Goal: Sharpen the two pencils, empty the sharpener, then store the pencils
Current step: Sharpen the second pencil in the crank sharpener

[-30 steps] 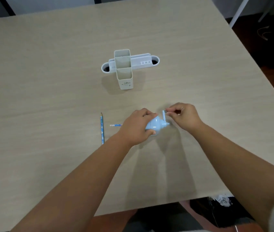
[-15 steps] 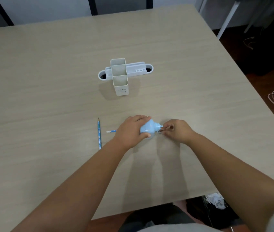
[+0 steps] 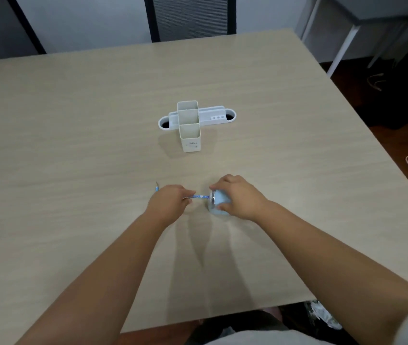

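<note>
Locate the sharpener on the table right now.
In the head view the sharpener lies right of centre near the table's front, under the right hand, with a pencil running from it to the left hand.

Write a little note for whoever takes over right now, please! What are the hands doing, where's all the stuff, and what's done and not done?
Left hand: pinching the short blue pencil, whose other end meets the front of the sharpener.
Right hand: gripping the light blue sharpener on the table.
Second blue pencil: lying on the table, mostly hidden behind the left hand, pointed tip showing.
White desk organizer: farther back, compartments look empty.
Done: cannot confirm any pencil is finished.
Left: finish sharpening both pencils, empty the sharpener, store the pencils in the organizer.
</note>
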`<state>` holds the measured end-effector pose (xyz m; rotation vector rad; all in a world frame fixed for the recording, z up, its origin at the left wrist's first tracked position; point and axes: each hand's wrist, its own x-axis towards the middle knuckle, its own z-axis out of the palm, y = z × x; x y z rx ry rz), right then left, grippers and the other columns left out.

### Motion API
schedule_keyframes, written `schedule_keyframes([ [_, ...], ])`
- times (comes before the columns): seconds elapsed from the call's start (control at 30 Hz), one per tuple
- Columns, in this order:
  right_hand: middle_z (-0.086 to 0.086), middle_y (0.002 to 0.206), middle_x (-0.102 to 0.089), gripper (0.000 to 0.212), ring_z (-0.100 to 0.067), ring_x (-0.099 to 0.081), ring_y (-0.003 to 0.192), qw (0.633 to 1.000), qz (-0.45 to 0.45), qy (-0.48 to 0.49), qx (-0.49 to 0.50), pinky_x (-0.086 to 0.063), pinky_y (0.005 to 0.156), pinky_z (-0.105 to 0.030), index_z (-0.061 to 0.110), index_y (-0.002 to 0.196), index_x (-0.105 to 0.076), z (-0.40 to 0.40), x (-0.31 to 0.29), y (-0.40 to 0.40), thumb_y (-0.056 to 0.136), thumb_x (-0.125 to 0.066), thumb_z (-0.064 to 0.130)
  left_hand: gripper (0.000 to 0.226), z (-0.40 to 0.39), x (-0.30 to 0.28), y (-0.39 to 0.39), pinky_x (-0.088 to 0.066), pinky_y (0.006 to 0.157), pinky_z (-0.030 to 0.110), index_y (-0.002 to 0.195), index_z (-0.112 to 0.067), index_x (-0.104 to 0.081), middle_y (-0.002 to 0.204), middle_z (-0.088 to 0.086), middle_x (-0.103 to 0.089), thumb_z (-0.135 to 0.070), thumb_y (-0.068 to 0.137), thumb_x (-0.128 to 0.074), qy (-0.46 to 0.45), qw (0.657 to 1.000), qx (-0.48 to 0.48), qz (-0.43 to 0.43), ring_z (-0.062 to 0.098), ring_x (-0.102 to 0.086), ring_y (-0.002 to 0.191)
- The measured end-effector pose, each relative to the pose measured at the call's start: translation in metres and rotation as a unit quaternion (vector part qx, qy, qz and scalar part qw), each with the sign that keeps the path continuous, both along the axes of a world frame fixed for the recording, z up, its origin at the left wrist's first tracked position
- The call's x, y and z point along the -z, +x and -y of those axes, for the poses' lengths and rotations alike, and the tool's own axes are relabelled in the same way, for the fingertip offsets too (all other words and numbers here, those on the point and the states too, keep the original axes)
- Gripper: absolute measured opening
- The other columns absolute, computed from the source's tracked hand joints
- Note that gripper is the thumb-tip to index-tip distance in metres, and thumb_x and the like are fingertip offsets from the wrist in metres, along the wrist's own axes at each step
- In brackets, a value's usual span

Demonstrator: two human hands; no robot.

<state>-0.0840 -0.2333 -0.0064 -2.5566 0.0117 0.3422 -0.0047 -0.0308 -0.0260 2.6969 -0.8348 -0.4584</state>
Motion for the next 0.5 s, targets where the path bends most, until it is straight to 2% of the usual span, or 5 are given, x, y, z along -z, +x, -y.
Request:
schedule_keyframes([
  [0.07,0.001,0.129,-0.05,0.054,-0.024,-0.044,0.116,1.0,-0.002,0.002,-0.005,-0.039,0.093,-0.03,0.026,0.128,-0.053,0.003,0.0,0.002,0.076,-0.068,0.02,0.023,-0.002,0.003,-0.001,-0.051,0.078,0.037,0.111,-0.028,-0.067,0.104,0.001,-0.067,-0.028,0.094,-0.052,0.005,1.0,-0.003,0.014,0.024,-0.06,0.101],
  [0.17,0.002,0.13,-0.05,0.053,-0.022,-0.044,0.118,1.0,-0.009,-0.003,-0.016,-0.036,0.091,-0.026,0.026,0.126,-0.053,0.006,0.001,0.004,0.076,-0.067,0.016,0.023,-0.005,0.009,-0.007,-0.052,0.073,0.039,0.111,-0.022,-0.067,0.101,0.005,-0.063,-0.023,0.095,-0.05,-0.002,0.998,0.04,0.041,0.027,-0.062,0.093],
  [0.3,0.001,0.129,-0.051,0.053,-0.025,-0.046,0.118,1.0,-0.008,-0.006,-0.022,-0.043,0.096,-0.039,0.026,0.124,-0.055,0.005,0.002,0.004,0.074,-0.068,0.015,0.022,-0.01,0.021,-0.014,-0.051,0.07,0.042,0.111,-0.011,-0.065,0.099,0.011,-0.06,-0.011,0.093,-0.051,-0.02,0.995,0.068,0.072,0.032,-0.061,0.087],
  [0.5,0.0,0.13,-0.052,0.052,-0.025,-0.047,0.118,1.0,-0.003,-0.012,-0.021,-0.044,0.096,-0.04,0.027,0.124,-0.056,0.006,0.004,0.003,0.076,-0.068,0.014,0.017,-0.027,0.026,-0.012,-0.05,0.057,0.038,0.102,-0.013,-0.067,0.091,0.009,-0.061,-0.008,0.089,-0.058,-0.035,0.992,0.059,0.11,0.031,-0.06,0.074],
])
